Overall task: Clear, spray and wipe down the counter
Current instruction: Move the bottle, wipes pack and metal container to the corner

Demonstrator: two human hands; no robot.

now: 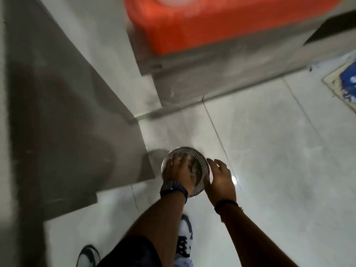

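A round glass dish with a ribbed rim (199,162) is held in front of me above the tiled floor. My left hand (179,171) lies over its left side, fingers curled onto the rim, a dark band on the wrist. My right hand (221,178) cups the dish's right edge from the side with fingers spread. The dish seems to hold some dark scraps, partly hidden by my left hand. The grey counter (63,116) runs along the left of the view.
An orange plastic tub (202,26) sits on a low grey ledge (192,74) at the top. A blue patterned mat (346,83) lies at the right edge. Pale floor tiles (279,151) fill the right. My two shoes (185,239) show at the bottom.
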